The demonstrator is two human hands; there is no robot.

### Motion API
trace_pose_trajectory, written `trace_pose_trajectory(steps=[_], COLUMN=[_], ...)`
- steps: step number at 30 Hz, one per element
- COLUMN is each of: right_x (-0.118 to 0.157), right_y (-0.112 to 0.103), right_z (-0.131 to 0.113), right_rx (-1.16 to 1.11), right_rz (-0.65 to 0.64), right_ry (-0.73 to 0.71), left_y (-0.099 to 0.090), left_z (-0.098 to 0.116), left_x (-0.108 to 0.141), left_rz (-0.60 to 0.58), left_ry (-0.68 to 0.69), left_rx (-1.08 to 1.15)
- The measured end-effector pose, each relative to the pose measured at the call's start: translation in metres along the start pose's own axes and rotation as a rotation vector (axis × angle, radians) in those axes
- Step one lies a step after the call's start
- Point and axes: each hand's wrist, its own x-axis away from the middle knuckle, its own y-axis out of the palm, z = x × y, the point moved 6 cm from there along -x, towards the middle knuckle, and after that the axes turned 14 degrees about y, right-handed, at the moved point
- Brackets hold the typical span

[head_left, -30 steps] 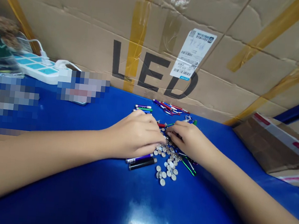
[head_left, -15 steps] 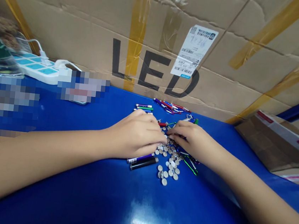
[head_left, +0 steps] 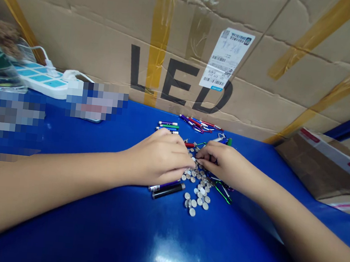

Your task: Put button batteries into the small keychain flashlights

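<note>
1 black tube (head_left: 168, 191) near probable batteries (head_left: 192, 212)

silvery discs (head_left: 192, 212) lying loose on a blue tabletop (head_left: 104, 232)
small, round and shiny, they are forming an uneven scatter; some are overlapping, while others are resting singly.

Bright glare on blue tabletop (head_left: 90, 218); edges stretched, soft.
</note>
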Motion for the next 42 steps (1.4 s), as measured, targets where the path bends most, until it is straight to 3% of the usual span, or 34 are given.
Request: trace_pose_trajectory(steps=[15,34,42], right_x=[-0.005,-0.003,-0.001], right_y=[0.003,-0.005,-0.004], right_z=[0.006,0.002,-0.004], right_rx=[-0.037,-0.018,-0.038], right_rz=[0.015,0.12,0.096], right_ry=[0.136,-0.072,-0.036], left_y=[0.001,0.001,0.002], left_z=[0.001,0.002,0.002], left_x=[0.0,0.0,0.0], left_rz=[-0.008,-0.044,-0.04], left_ry=[0.015,0.025,0.027], left_rx=[-0.003,0.0,-0.015])
